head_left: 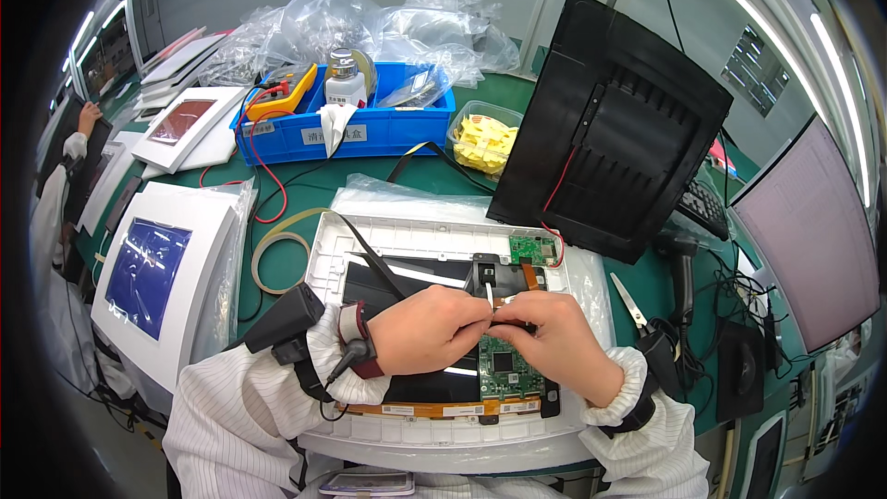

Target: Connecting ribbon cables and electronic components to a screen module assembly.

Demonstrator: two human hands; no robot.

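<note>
A white display housing (pixel 591 314) lies open in front of me, its inside facing up. In it sit a black panel (pixel 407 388), a large green circuit board (pixel 517 379) and a smaller green board (pixel 531 249) with an orange flat cable (pixel 528 275). My left hand (pixel 432 328) and my right hand (pixel 562 337) meet above the large board, both pinched closed with fingertips nearly touching. A thin white strip (pixel 490 294) rises at the fingertips. The fingers hide what each hand holds. A strap with a black cord circles my left wrist.
A black back cover (pixel 628 120) with a red wire stands behind the housing. Farther back are a blue bin (pixel 370 134) and a tub of yellow pieces (pixel 485 143). Tape (pixel 282 263) and a blue-screened panel (pixel 152 263) lie left; scissors (pixel 630 300), scanner (pixel 682 282) and monitor (pixel 813 231) right.
</note>
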